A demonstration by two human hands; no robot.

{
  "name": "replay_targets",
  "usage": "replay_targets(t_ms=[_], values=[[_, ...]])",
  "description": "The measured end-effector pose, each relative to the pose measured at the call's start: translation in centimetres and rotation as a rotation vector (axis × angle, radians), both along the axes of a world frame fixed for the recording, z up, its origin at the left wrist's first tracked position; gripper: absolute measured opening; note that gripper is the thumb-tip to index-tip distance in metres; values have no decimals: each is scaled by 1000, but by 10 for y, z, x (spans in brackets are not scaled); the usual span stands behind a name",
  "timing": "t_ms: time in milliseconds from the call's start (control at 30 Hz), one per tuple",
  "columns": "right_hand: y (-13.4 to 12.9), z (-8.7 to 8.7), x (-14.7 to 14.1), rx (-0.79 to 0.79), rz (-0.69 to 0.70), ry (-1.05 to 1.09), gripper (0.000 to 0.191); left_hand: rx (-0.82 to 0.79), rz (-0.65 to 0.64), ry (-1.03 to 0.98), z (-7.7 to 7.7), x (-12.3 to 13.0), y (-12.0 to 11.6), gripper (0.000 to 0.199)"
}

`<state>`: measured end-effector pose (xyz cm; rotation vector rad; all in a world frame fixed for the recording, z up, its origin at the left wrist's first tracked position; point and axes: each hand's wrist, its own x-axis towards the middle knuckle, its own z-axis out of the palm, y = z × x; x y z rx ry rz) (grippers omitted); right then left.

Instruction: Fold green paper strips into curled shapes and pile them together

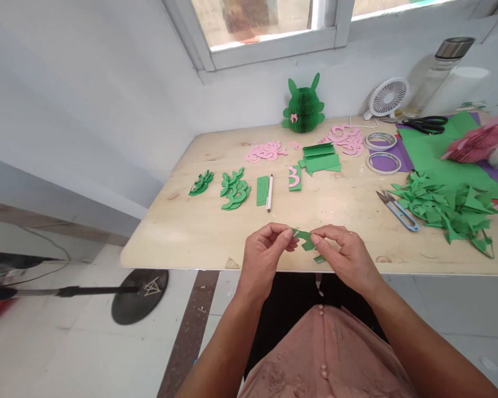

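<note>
Near the table's front edge, my left hand (269,246) and my right hand (343,251) pinch a small green paper cutout (304,240) between them, one at each end. Another green scrap (319,258) lies just below, beside my right fingers. Beyond my hands a white pen (270,192) rests along a green paper strip (262,190). A folded green piece with pink curved shapes (294,178) on it lies a little to the right. Left of the pen are a pile of curved green cutouts (235,190) and a smaller green stack (201,182).
Blue thread snips (399,211) lie beside a heap of green scraps (448,204) at right. Tape rolls (382,163), black scissors (425,124), a white fan (388,98) and a green honeycomb paper figure (303,105) stand or lie further back. Pink cutouts (265,151) and folded green paper (321,158) lie mid-table.
</note>
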<state>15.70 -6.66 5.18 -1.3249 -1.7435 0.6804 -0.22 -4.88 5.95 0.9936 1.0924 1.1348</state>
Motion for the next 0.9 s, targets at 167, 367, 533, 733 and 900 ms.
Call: replay_targets(t_ms=[167,367,533,733,900], values=[[-2,-5,-6,39,-106,5,18,92,93,123,-6,2,-2,19],[-3,-8,-9,62,-198,-14,18,359,208,444,-10,3,-9,17],[-3,-8,-10,67,-218,-2,18,428,247,492,-9,7,-11,18],[-4,-8,-11,91,-225,5,17,254,236,368,-10,10,-9,20],[-3,-7,-12,89,-231,-1,19,231,253,320,-10,13,-11,19]])
